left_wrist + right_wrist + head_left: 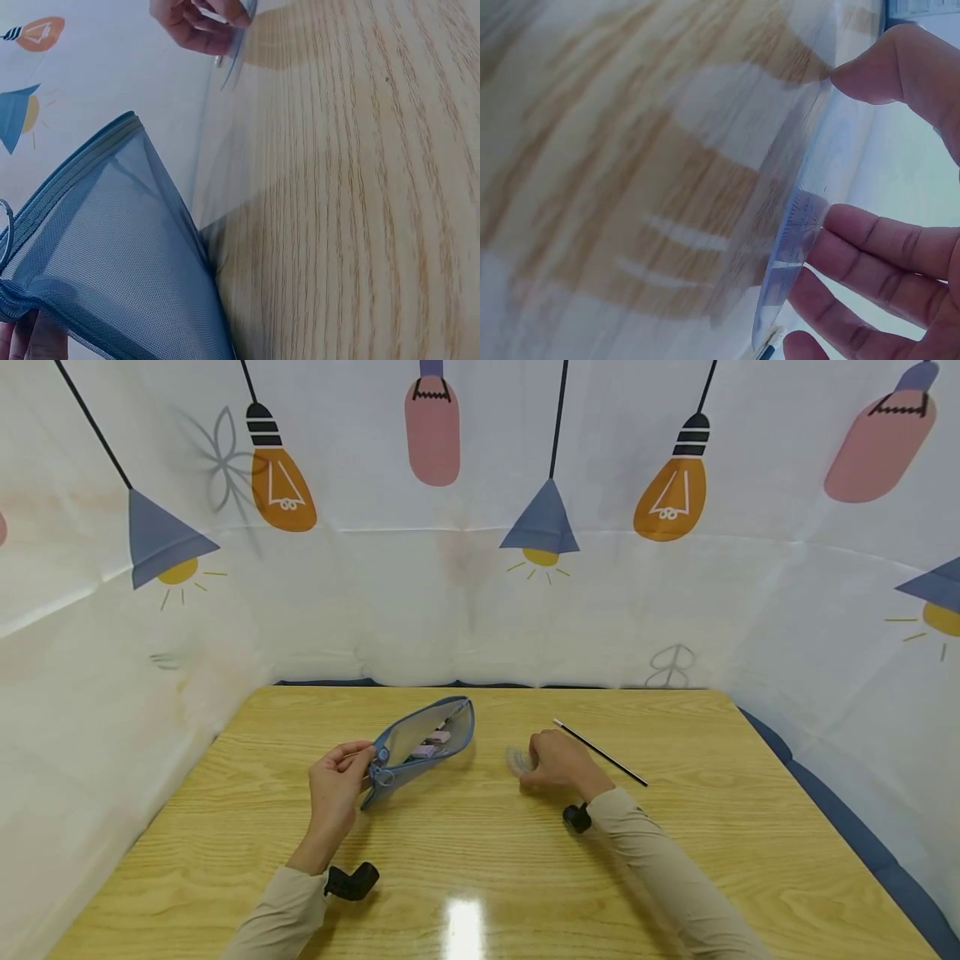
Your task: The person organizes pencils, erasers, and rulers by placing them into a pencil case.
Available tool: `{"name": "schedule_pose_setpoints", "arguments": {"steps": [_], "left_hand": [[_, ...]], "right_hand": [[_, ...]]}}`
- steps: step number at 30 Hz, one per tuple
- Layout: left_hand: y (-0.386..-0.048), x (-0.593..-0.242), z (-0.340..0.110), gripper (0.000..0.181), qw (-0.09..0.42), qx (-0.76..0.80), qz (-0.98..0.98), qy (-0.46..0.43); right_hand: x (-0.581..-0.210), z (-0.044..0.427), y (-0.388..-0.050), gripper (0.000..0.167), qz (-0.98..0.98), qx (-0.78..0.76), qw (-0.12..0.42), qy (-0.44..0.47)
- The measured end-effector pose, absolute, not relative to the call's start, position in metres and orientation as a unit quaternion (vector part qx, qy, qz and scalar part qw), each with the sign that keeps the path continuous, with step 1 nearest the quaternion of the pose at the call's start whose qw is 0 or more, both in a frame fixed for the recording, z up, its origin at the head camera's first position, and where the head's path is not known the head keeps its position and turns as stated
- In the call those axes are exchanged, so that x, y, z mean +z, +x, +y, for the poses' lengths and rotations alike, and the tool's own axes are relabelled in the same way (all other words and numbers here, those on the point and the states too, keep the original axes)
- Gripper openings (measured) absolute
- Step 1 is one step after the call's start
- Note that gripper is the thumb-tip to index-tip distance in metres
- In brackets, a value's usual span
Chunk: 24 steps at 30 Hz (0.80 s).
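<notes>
My left hand pinches one end of a blue mesh zipper pouch. The pouch's mouth gapes, and small pinkish-purple blocks lie inside beside darker items too small to tell. A ring hangs at the gripped end. To the right, my right hand holds a clear plastic protractor by its edges. In the right wrist view, the thumb is at one end of the protractor and the fingertips touch its marked side; it stands tilted close to the tabletop.
A thin dark pencil with a pale end lies on the wooden table, just beyond my right hand. White cloth printed with lamps and bulbs hangs behind and at both sides. Each wrist carries a small black camera.
</notes>
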<state>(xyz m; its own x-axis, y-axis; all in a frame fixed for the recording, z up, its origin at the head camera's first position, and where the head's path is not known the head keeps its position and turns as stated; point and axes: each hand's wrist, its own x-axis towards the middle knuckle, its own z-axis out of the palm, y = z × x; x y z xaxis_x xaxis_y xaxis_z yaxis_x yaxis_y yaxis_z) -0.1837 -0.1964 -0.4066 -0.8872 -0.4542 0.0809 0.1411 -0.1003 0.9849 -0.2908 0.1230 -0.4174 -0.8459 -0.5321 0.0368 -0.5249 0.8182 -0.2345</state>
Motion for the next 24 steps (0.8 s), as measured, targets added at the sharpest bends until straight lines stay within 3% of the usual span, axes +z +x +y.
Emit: {"name": "schedule_pose_setpoints", "arguments": {"steps": [10,24], "left_hand": [[-0.1832,-0.4067,-0.1961,0.020,0.199,-0.729,-0.643,0.124],[-0.1838,-0.4082,-0.1963,0.019,0.199,-0.717,-0.657,0.122]], "right_hand": [[-0.4181,0.1215,-0.2887,0.048,0.952,-0.101,0.001,-0.291],[-0.4176,0.1200,-0.2836,0.052,0.946,-0.099,-0.030,-0.308]]}}
